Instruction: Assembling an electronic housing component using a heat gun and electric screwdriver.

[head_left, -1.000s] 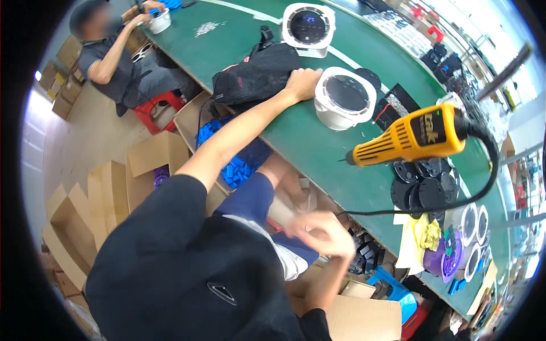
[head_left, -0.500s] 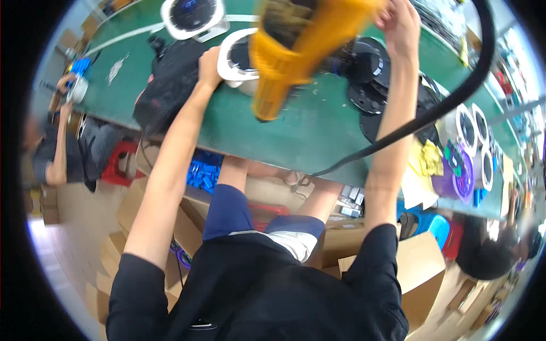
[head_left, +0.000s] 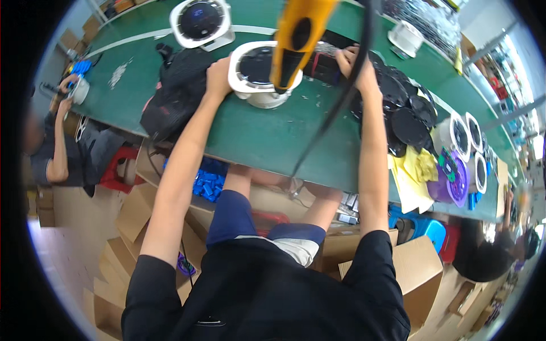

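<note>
L hand fingers curled on white round housing rim; R hand grip unclear.

The right hand has left the lap and reached across the table; the yellow tool now hangs over the white round housing.

A black short-sleeved T-shirt was worn, its sleeves ending above the elbows, so that both forearms were left bare. A small pale mark was seen on the shirt near the lower edge of the view. Dark navy-blue shorts were worn beneath, and a strip of white fabric was visible between shirt and shorts. The left hand and the right hand were bare; no gloves, watch or rings could be made out.
</note>
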Action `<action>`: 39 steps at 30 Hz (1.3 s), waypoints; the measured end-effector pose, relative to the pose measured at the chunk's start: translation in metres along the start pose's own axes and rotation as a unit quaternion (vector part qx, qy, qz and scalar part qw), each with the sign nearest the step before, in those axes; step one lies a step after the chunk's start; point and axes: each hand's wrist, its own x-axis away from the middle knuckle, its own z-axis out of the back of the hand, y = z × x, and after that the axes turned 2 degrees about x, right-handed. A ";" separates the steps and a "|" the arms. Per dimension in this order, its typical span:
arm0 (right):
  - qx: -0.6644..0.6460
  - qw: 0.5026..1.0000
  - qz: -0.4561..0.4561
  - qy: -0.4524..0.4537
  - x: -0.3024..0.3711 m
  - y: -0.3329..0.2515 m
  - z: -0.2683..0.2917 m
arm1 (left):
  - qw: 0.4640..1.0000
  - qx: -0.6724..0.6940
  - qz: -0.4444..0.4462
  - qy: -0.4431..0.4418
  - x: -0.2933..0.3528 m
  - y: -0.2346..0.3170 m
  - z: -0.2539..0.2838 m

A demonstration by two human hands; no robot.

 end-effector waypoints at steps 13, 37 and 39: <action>0.015 0.989 0.141 0.047 0.005 0.027 -0.008 | 0.992 0.044 0.115 0.015 0.000 0.025 -0.011; -0.064 0.994 0.082 0.025 0.041 -0.056 0.013 | 0.990 0.065 0.126 0.004 -0.001 0.022 -0.010; -0.061 0.993 0.090 0.045 0.042 -0.041 0.003 | 0.990 0.070 0.124 0.008 -0.002 0.023 -0.011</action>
